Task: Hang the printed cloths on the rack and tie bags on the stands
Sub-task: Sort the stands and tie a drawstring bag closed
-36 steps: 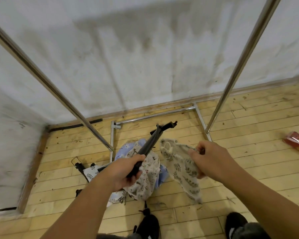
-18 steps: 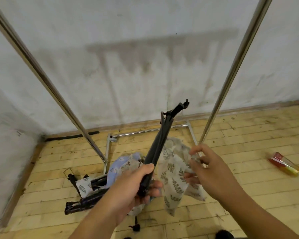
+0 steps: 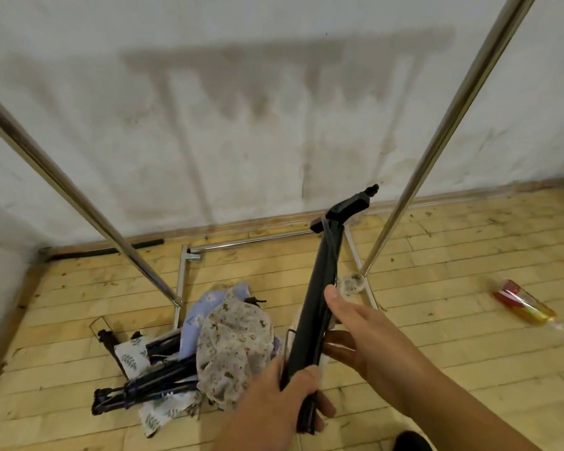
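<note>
Head view puts your left hand (image 3: 274, 405) nearest, fingers wrapped tight round the lower end of a black folded stand (image 3: 319, 288), a slim matte pole slanting up and away to a knobbed head. Your right hand (image 3: 362, 333) meets it higher, thumb laid along the pole and fingers curling under it. A scrap of pale leaf-printed bag (image 3: 350, 283) peeps out just beyond that thumb, though you cannot tell whether the hand grips it. Left of the stand, soft crumpled printed cloths (image 3: 235, 346) lie heaped over more black stands (image 3: 144, 387) on the plank floor (image 3: 485, 255). Beyond, the shiny steel rack (image 3: 439, 138) stands by the stained white wall (image 3: 241, 157)
</note>
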Demonstrator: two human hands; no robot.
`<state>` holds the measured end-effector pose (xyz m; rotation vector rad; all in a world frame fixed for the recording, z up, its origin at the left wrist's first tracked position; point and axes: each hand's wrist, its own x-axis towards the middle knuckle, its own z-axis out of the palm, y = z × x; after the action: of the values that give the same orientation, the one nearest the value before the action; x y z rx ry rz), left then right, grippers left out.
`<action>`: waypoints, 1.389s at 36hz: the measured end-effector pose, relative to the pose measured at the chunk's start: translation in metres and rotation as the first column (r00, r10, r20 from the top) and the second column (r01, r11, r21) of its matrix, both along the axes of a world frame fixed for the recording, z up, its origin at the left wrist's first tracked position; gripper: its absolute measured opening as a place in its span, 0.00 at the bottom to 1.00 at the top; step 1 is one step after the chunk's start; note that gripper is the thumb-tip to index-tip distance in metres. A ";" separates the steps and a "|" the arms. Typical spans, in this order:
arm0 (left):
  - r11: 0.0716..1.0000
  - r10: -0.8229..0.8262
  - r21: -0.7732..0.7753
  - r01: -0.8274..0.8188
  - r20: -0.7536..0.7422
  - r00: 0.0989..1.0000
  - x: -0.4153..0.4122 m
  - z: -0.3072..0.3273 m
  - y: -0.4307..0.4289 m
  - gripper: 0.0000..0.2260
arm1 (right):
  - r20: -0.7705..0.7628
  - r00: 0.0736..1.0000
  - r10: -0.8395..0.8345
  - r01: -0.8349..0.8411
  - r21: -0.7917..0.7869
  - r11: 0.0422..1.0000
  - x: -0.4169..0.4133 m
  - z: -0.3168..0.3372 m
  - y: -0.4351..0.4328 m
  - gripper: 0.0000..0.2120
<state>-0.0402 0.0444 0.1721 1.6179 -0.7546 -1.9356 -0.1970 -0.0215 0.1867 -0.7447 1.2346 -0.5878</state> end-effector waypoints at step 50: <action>0.812 0.561 -0.356 -0.463 0.255 0.788 0.078 0.016 -0.055 0.17 | -0.364 0.686 0.630 -0.713 -0.162 0.682 -0.010 0.007 0.027 0.19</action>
<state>0.0380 -0.0104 0.1881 1.7770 -0.5885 -1.1134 -0.2067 0.0051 0.1936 -1.5031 1.0166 -0.0256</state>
